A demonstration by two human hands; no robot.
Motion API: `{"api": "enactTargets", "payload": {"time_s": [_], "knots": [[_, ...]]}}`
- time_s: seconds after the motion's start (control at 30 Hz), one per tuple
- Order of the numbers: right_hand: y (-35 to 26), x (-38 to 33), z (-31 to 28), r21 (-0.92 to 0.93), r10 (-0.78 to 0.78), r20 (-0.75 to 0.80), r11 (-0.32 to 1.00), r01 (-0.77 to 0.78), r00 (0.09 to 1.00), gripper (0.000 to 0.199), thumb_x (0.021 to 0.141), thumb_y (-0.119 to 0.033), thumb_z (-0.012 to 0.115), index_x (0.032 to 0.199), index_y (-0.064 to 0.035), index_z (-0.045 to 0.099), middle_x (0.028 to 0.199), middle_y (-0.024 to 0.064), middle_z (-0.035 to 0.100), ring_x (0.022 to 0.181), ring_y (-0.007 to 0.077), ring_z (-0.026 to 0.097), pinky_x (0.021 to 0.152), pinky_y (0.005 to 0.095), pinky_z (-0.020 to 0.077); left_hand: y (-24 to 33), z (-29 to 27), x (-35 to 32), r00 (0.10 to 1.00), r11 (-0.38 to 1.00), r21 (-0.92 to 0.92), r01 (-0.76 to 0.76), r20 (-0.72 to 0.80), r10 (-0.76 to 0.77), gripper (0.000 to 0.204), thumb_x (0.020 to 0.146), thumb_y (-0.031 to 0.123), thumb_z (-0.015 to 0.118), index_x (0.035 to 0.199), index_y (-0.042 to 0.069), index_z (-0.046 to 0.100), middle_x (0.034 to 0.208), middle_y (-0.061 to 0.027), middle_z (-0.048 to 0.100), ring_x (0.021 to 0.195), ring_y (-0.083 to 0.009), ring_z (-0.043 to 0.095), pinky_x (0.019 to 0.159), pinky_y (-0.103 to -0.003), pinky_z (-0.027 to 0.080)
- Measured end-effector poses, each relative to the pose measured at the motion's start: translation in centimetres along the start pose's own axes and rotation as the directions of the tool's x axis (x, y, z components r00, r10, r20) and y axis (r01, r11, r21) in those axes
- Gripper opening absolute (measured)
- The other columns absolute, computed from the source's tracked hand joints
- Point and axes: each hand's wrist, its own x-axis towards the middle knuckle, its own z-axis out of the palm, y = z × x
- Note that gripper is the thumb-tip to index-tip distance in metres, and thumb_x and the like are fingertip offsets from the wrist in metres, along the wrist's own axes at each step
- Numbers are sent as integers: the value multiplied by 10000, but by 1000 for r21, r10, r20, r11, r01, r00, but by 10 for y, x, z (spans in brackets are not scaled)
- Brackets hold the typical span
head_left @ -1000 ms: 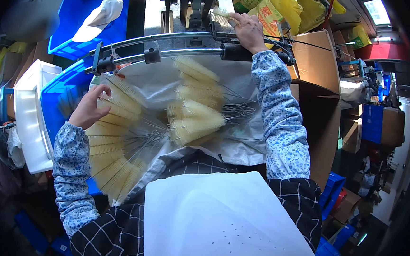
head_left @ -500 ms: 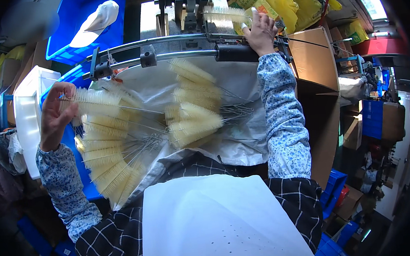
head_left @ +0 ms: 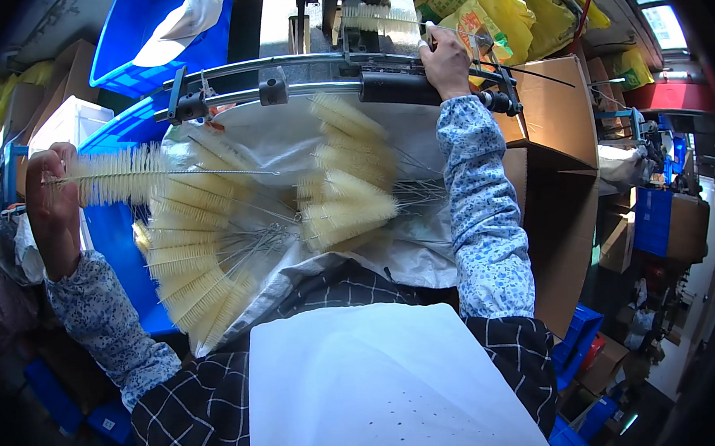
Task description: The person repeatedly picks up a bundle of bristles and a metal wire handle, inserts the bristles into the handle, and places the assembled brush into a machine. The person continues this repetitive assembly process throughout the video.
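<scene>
My left hand (head_left: 53,203) is closed round the bristle end of a pale bottle brush (head_left: 122,173), whose twisted wire stem points right over the pile. At the machine (head_left: 331,26), my right hand (head_left: 446,61) pinches the wire stem of another bottle brush (head_left: 381,20); its bristles lie to the left, by the machine's head. Between my arms a fan of cream bottle brushes (head_left: 191,268) rests on a white plastic sheet (head_left: 277,133), stems toward the middle. A second bunch of bottle brushes (head_left: 348,207) lies right of it, stems to the right.
A metal rail (head_left: 315,89) with a black roller crosses in front of the machine. Blue bins (head_left: 115,70) stand at left, one holding a white cap (head_left: 182,26). Yellow sacks (head_left: 493,23) and an open cardboard box (head_left: 561,109) are at right.
My left hand has moved left and slightly down, carrying its brush away from the fan. The brush in my right hand has shifted slightly left at the machine.
</scene>
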Motion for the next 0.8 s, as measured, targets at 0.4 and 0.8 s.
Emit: {"api": "enactTargets", "payload": {"time_s": [0.4,0.8], "knots": [[-88,2,11,-42,20,21,999,-19,1000,221,737,-162,565,925,-50,594,953,85,575,906,254,555,770,449,378,13,8,15,999,992,-124,-13,47,19,267,715,103,528,954,125,413,1016,-85,393,996,-190,408,884,-287,365],[-44,3,-5,-51,-3,31,999,5,1000,311,748,-199,539,1029,-73,581,1009,108,578,920,286,554,751,439,416,4,0,16,999,952,-306,-33,-45,20,294,717,90,514,993,62,416,1043,-114,414,1005,-181,426,883,-289,372]]}}
